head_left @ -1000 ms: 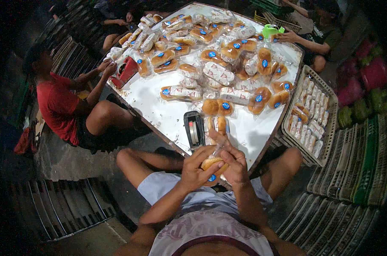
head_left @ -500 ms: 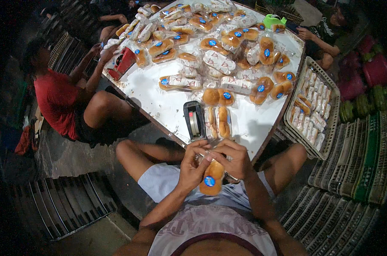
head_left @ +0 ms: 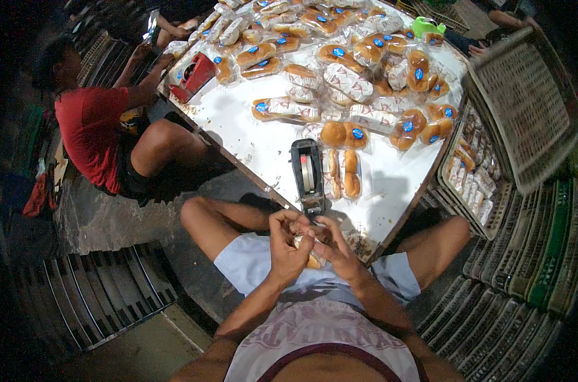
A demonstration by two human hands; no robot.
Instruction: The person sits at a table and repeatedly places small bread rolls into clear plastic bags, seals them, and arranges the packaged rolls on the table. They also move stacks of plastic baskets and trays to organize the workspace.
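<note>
Above my lap, at the table's near corner, a packaged bread bun [head_left: 315, 261] is pinched between both hands. My left hand [head_left: 286, 249] has its thumb and fingers closed on the wrapper's gathered end. My right hand [head_left: 340, 249] grips the same end from the other side, thumbs nearly meeting. Much of the bun is hidden by my fingers. Just beyond my fingertips stands a black tape dispenser [head_left: 308, 175] with its roll in it. Two wrapped buns [head_left: 342, 174] lie side by side at the dispenser's right.
Many bagged buns [head_left: 346, 83] are heaped across the white table [head_left: 250, 143]. A red tape dispenser [head_left: 192, 77] stands by a person in red [head_left: 94, 127] at the left. On the right, a tilted crate [head_left: 524, 108] hangs over a filled crate [head_left: 473, 184]; stacked crates [head_left: 492, 312] stand nearer.
The bun between my hands has turned, so its blue label no longer shows. At the right, an empty-looking crate has come in over the filled one. My view has shifted slightly.
</note>
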